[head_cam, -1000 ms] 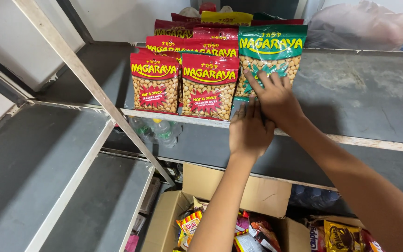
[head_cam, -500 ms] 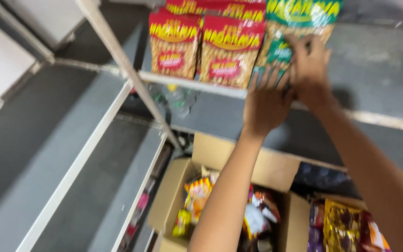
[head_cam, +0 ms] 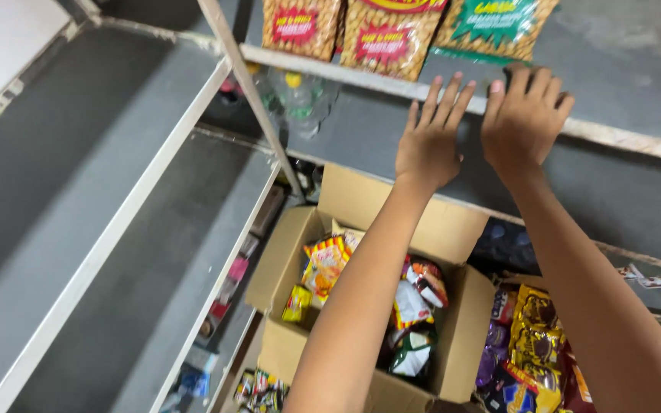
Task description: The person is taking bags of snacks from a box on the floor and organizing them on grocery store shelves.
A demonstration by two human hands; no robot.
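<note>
My left hand (head_cam: 431,134) is raised in front of the grey shelf edge (head_cam: 361,80), fingers spread and holding nothing. My right hand (head_cam: 524,113) is beside it, fingers loosely curled, just below the green snack bag (head_cam: 491,27); it holds nothing. Red snack bags (head_cam: 346,27) of peanuts stand left of the green one on the upper shelf. Below my arms sits an open cardboard box (head_cam: 296,229) with several colourful snack packets (head_cam: 327,264) inside.
A diagonal white metal upright (head_cam: 246,84) runs down the rack. Grey shelves (head_cam: 101,191) stretch to the left. Clear plastic bottles (head_cam: 296,95) lie under the upper shelf. More shiny packets (head_cam: 533,344) fill a second box at the lower right.
The view has tilted downward, bringing the box into sight. Both hands have come off the green bag and drawn back below the shelf edge.
</note>
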